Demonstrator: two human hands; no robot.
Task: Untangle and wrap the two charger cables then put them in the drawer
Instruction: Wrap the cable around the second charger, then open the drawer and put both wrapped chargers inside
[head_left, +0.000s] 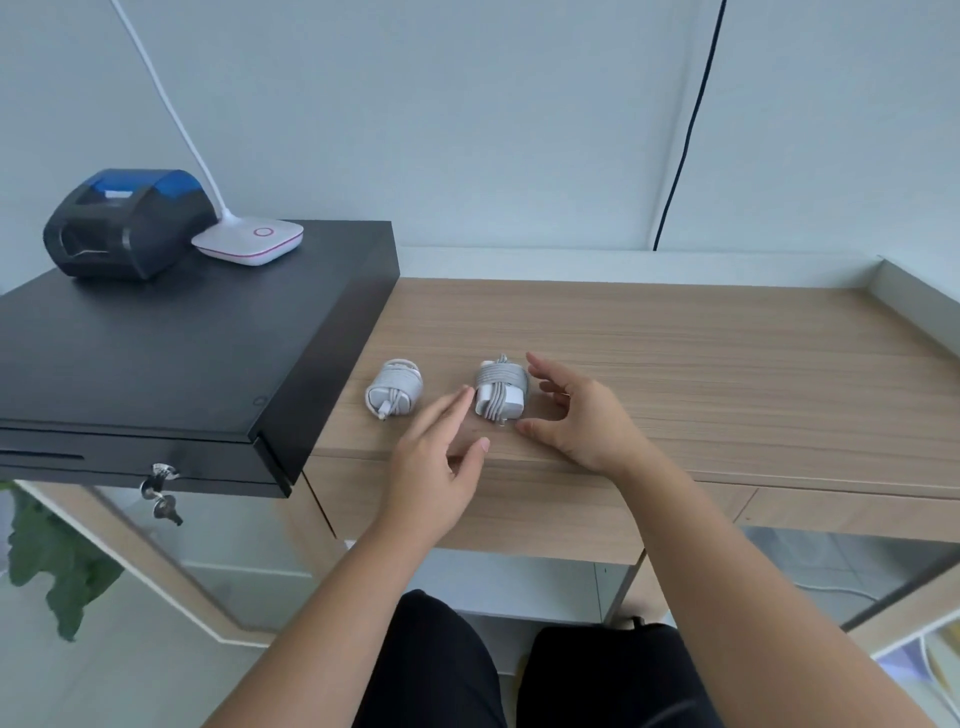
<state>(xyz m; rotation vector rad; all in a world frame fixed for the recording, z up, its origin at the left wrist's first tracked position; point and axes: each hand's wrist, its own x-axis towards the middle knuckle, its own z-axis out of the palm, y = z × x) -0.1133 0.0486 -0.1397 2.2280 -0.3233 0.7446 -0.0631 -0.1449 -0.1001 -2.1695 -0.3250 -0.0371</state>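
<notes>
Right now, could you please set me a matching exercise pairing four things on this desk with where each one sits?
Things:
1. receipt printer
2. lamp base
3. keys
4. larger wrapped charger

Places:
A. between the two hands on the wooden desktop
B. hanging from the cash drawer's front lock
C. far left on top of the cash drawer
D. on the cash drawer, right of the printer

Pairs: 1-C, 2-D, 3-B, 4-A
</notes>
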